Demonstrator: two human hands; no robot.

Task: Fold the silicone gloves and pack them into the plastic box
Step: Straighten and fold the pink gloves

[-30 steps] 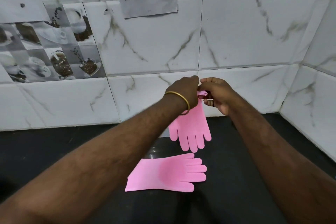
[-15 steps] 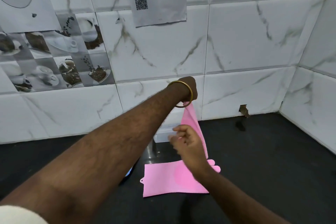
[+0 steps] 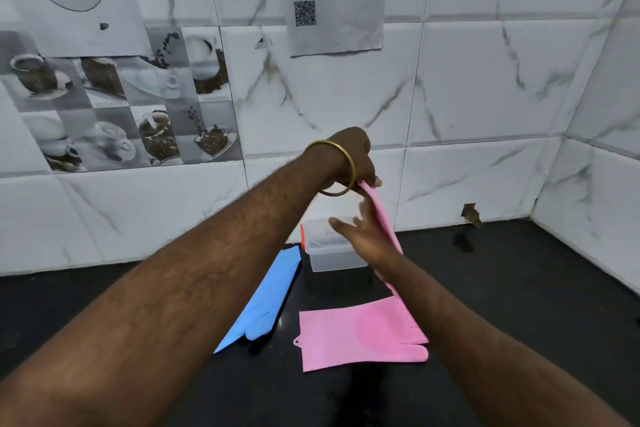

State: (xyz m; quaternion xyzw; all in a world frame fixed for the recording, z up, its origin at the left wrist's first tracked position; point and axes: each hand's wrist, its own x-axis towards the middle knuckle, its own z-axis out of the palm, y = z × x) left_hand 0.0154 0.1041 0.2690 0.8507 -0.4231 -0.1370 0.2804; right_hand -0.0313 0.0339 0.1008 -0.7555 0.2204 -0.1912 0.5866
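My left hand (image 3: 356, 156), with a gold bangle at the wrist, pinches the cuff of a pink silicone glove (image 3: 382, 215) and holds it up so that it hangs edge-on above the counter. My right hand (image 3: 363, 236) lies against the hanging glove lower down, fingers straight and spread. A second pink glove (image 3: 346, 336) lies flat on the black counter below, fingers pointing right. To its left a blue glove (image 3: 265, 302) lies flat. The clear plastic box (image 3: 332, 258) stands by the wall, partly behind my right hand.
The black counter (image 3: 519, 288) meets white tiled walls at the back and right. A small orange piece (image 3: 302, 236) shows at the box's left side. A hole in the tile (image 3: 471, 213) sits low on the back wall. Papers hang on the wall.
My right hand let go of the glove's cuff and moved down along the hanging glove. My left hand raised the cuff. The view shifted, and the blue glove and box came into sight.
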